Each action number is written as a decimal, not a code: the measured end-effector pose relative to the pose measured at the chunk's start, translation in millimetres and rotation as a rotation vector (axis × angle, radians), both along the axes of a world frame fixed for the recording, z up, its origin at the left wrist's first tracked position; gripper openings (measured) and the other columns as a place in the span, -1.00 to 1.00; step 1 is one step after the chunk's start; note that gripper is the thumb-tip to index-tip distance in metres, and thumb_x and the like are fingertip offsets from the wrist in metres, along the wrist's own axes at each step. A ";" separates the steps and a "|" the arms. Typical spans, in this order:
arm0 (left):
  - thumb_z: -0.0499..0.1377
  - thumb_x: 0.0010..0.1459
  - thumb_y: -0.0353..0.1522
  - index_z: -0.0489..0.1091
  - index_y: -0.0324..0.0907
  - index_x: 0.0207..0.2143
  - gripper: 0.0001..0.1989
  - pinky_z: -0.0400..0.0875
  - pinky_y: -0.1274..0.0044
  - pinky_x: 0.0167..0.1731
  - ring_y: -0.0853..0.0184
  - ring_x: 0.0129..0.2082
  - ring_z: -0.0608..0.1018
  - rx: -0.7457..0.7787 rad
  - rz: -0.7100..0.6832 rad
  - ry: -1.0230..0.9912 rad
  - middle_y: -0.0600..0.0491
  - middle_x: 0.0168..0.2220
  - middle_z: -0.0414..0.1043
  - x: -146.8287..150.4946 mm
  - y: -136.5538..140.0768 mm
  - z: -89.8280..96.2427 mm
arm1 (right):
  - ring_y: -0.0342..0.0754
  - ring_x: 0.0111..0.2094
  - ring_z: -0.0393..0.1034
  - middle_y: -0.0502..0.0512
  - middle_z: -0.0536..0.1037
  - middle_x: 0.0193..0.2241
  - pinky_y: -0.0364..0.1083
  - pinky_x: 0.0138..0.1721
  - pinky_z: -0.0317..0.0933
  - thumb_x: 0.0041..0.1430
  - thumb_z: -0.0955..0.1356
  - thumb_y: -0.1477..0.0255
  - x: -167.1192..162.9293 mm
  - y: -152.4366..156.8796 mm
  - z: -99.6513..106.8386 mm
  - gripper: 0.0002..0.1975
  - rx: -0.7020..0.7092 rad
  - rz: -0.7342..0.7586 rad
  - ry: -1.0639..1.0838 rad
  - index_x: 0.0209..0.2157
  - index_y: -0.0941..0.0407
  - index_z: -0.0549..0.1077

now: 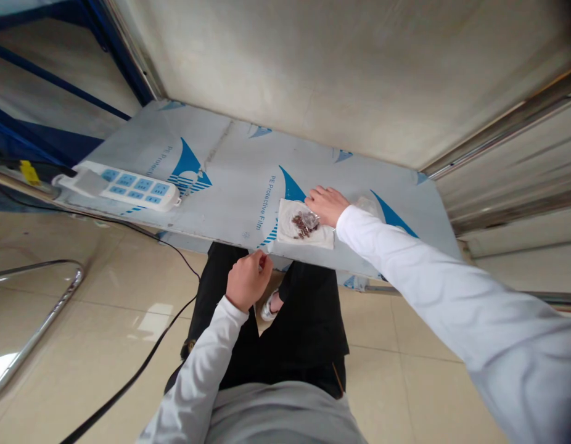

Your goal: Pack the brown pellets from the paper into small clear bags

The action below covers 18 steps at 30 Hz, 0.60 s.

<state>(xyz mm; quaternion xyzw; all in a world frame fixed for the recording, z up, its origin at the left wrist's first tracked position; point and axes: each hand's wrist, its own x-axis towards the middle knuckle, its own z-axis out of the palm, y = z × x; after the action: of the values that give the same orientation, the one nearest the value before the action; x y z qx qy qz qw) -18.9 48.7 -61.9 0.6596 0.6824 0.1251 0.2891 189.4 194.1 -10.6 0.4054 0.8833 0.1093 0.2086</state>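
Observation:
My right hand [327, 205] reaches over the table with its fingers curled on a small clear plastic bag [312, 216]. Small dark brown pieces [304, 227] lie by the bag, too small to name; I cannot tell whether all are inside it. Under them is a square white cloth or paper sheet [322, 240]. Held low at the table's front edge, above my lap, my left hand [250, 279] is closed with thumb against fingers. Whatever it pinches is hidden. Beyond my right wrist sits another piece of clear plastic [367, 205].
The table [230, 209] is covered in printed protective film. A white power strip [132, 186] with blue sockets lies at its left end. A black cable [174, 327] hangs down on the left, near a metal tube frame [58, 308]. A pale panel [313, 74] stands behind.

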 end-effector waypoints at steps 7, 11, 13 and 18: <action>0.01 0.22 -0.29 0.41 -0.11 -0.37 -0.79 0.20 0.54 -0.42 0.21 -0.31 0.60 -0.020 -0.018 -0.008 -0.01 -0.33 0.58 6.7 -2.1 -3.3 | 0.16 -0.05 0.28 0.44 0.48 -0.14 0.01 -0.19 0.14 0.22 0.17 0.67 -7.3 -2.5 7.5 -0.70 -0.007 -0.050 -0.003 -0.17 0.32 0.49; 0.01 0.23 -0.29 0.42 -0.12 -0.36 -0.78 0.21 0.54 -0.43 0.18 -0.31 0.60 -0.025 -0.031 0.023 -0.03 -0.33 0.57 9.0 -3.8 -3.6 | 0.17 -0.04 0.28 0.44 0.48 -0.13 0.02 -0.19 0.14 0.23 0.16 0.66 -7.9 -2.9 10.6 -0.69 0.017 -0.040 -0.006 -0.15 0.31 0.48; 0.01 0.23 -0.28 0.43 -0.12 -0.36 -0.77 0.21 0.54 -0.43 0.20 -0.30 0.60 -0.030 -0.031 0.029 -0.03 -0.33 0.58 9.1 -4.2 -2.8 | 0.15 -0.05 0.30 0.42 0.50 -0.16 0.01 -0.19 0.13 0.22 0.16 0.68 -6.1 -2.2 11.9 -0.70 0.014 -0.052 -0.012 -0.16 0.31 0.47; 0.01 0.23 -0.28 0.42 -0.12 -0.35 -0.78 0.21 0.55 -0.40 0.24 -0.30 0.59 -0.027 -0.019 -0.019 -0.01 -0.30 0.57 5.7 -3.9 -2.2 | 0.12 -0.11 0.33 0.30 0.54 -0.22 -0.02 -0.20 0.15 0.09 0.34 0.58 15.1 -6.3 10.3 -0.76 0.047 -0.102 0.183 -0.16 0.23 0.45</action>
<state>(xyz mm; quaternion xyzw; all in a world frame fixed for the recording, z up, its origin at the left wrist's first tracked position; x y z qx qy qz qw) -13.2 44.8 -64.1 0.6609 0.6750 0.1191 0.3055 204.5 187.8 -0.3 0.4630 0.8740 0.0816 0.1228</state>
